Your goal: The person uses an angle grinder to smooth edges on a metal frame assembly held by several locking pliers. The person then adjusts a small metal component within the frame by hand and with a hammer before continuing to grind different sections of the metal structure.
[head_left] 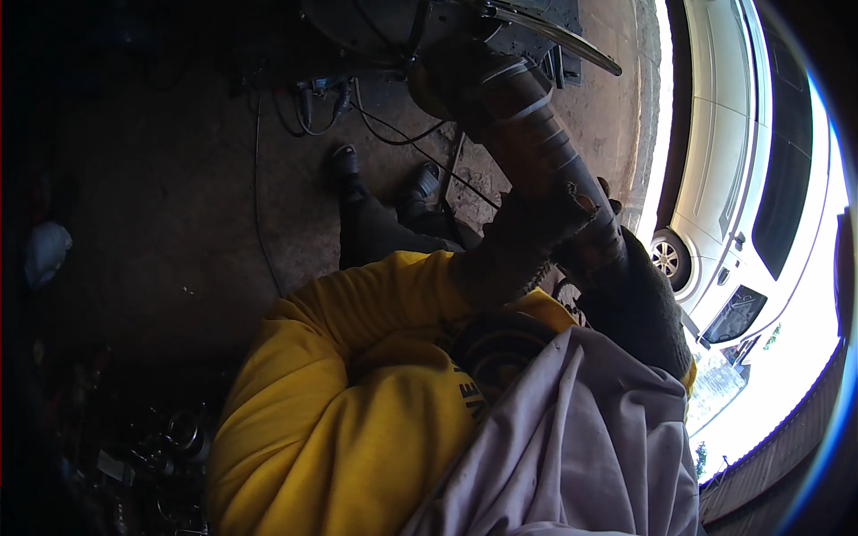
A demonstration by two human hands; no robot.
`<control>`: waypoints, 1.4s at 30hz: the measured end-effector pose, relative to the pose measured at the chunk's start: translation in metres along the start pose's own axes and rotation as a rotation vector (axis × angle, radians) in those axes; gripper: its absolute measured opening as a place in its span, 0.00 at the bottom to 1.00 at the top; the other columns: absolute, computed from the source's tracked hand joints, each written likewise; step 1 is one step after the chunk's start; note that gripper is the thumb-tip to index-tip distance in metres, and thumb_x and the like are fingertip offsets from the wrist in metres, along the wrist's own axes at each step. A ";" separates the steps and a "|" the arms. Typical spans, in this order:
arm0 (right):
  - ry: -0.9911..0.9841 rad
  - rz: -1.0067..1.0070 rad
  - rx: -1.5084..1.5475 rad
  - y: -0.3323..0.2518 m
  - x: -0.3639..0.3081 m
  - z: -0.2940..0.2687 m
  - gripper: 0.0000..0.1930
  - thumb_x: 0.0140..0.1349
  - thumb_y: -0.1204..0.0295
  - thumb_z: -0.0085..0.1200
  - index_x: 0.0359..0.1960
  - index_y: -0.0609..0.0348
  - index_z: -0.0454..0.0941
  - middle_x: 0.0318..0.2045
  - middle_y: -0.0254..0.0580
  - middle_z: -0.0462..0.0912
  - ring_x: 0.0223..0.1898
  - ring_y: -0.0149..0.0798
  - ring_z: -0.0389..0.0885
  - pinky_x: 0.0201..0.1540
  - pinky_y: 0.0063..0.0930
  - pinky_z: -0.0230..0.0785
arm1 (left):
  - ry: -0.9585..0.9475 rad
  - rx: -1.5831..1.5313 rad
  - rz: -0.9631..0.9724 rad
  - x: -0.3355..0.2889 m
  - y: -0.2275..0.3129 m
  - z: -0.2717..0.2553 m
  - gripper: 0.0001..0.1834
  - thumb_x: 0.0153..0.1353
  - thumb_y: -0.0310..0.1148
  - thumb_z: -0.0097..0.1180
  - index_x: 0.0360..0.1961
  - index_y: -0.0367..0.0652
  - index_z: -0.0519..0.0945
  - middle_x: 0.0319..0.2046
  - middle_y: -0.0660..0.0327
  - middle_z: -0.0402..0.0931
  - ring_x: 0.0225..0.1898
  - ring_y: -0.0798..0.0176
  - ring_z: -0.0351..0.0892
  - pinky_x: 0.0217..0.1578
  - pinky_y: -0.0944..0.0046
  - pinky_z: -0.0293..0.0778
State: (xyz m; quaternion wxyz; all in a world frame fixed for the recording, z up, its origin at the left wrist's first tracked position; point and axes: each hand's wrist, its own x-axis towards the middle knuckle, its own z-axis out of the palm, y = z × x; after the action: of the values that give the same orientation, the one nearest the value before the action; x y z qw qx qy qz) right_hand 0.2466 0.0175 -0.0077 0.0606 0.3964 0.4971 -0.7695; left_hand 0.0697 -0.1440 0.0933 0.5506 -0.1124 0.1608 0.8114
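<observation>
A long, dark, thick-bodied power tool (550,147), which looks like a large angle grinder, slants from my chest up toward the work at the top of the head view. My left hand (550,219), in a dark worn glove, is wrapped round its body. Lower down, at the rear end, my gloved right hand (639,290) closes on it; its fingers are partly hidden. The tool's front end (447,76) lies in shadow beside a dark metal piece (366,27), and I cannot tell whether they touch. A curved metal bar (559,36) sticks out to the right there.
Black cables (257,196) run over the brown floor, some close to my feet (420,179). A blue-and-black tool (322,89) hangs or lies under the work. Dark metal parts (165,456) are heaped at lower left. A white vehicle (724,134) stands at right.
</observation>
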 end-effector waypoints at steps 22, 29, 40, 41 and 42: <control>0.021 0.012 -0.136 -0.032 0.008 0.021 0.12 0.69 0.74 0.58 0.52 0.58 0.79 0.48 0.39 0.82 0.48 0.26 0.81 0.56 0.20 0.75 | 0.033 -0.061 -0.068 0.007 0.003 -0.005 0.23 0.62 0.30 0.66 0.57 0.41 0.75 0.49 0.59 0.77 0.50 0.63 0.79 0.54 0.62 0.76; -0.002 -0.022 -0.141 -0.055 0.001 0.036 0.13 0.68 0.74 0.59 0.53 0.59 0.79 0.49 0.40 0.82 0.49 0.26 0.81 0.56 0.21 0.75 | 0.043 -0.009 -0.066 0.005 0.003 -0.004 0.22 0.62 0.31 0.66 0.57 0.41 0.75 0.49 0.59 0.77 0.49 0.63 0.80 0.54 0.62 0.76; -0.029 -0.057 -0.131 -0.075 -0.005 0.042 0.14 0.67 0.74 0.61 0.53 0.59 0.78 0.50 0.40 0.81 0.50 0.27 0.80 0.56 0.22 0.74 | -0.002 -0.070 -0.002 0.006 -0.001 -0.005 0.24 0.61 0.38 0.68 0.54 0.39 0.76 0.45 0.61 0.79 0.45 0.68 0.81 0.49 0.64 0.78; -0.030 -0.057 -0.132 -0.076 -0.005 0.043 0.15 0.67 0.73 0.61 0.53 0.59 0.78 0.50 0.40 0.81 0.50 0.28 0.80 0.56 0.22 0.74 | -0.003 -0.070 -0.004 0.006 -0.001 -0.005 0.24 0.61 0.38 0.68 0.54 0.39 0.76 0.45 0.61 0.79 0.45 0.68 0.81 0.49 0.64 0.78; -0.037 -0.057 -0.129 -0.076 -0.005 0.045 0.15 0.67 0.73 0.61 0.54 0.59 0.78 0.50 0.40 0.81 0.50 0.28 0.80 0.56 0.22 0.74 | -0.004 -0.065 -0.009 0.006 0.000 -0.006 0.24 0.61 0.38 0.68 0.54 0.39 0.76 0.45 0.61 0.79 0.45 0.68 0.81 0.49 0.64 0.78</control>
State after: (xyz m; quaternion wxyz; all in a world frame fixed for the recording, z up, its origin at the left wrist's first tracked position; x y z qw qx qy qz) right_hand 0.1881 0.0170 0.0593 0.0732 0.3629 0.5554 -0.7446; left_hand 0.0675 -0.1417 0.0855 0.5508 -0.1293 0.1326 0.8138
